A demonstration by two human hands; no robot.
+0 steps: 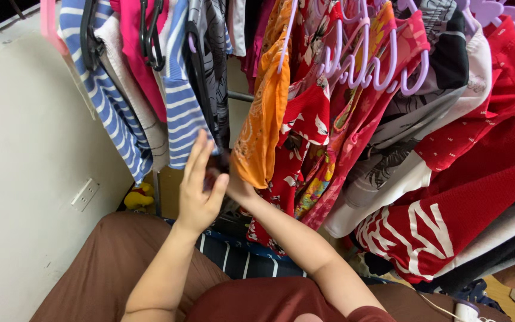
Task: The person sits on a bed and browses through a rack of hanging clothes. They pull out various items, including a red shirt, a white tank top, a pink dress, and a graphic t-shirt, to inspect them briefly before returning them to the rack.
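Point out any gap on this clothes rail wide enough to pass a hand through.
One gap shows: between the blue striped top and the orange garment, where the bare rail is visible. The left hand is at it; the right hand reaches in below. The red floral clothes and lilac hangers are tightly packed.

Blue-and-white striped garment (177, 113), upper centre-left: knitted cloth, matt, ribbed. Orange garment (263, 119), centre: smooth thin woven cloth with a slight sheen. Red garment (478, 197), right: textured matt knit with flat white print. Lilac hangers (365, 65), upper centre: glossy smooth plastic. Black hanger (153, 36), upper left: smooth plastic. Wall (25, 179), left: matt painted plaster.
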